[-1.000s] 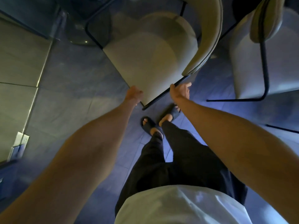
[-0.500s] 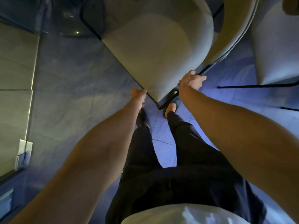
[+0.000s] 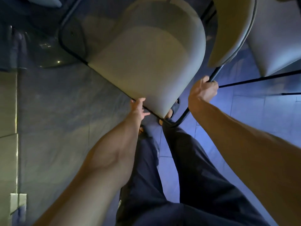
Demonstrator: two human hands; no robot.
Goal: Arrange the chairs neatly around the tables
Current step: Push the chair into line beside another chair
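A cream upholstered chair (image 3: pixel 146 62) with a thin black metal frame fills the upper middle of the view; its curved backrest (image 3: pixel 232 30) rises at the right. My left hand (image 3: pixel 138 108) rests on the chair's near left edge, fingers loosely bent against the black frame. My right hand (image 3: pixel 203 90) is closed around the black frame bar at the chair's right side. A dark glass table (image 3: pixel 40 51) lies at the upper left, and the chair's far edge reaches under it.
A second cream chair (image 3: pixel 276 43) stands at the upper right, its black floor rails (image 3: pixel 260 79) running close to my right hand. My legs and sandalled feet (image 3: pixel 174 110) are right below the held chair. Grey tiled floor (image 3: pixel 65 119) spreads left.
The chair has come closer and larger in view. My right hand went from open fingers on the seat edge to a closed grip on the frame bar. My feet have stepped forward.
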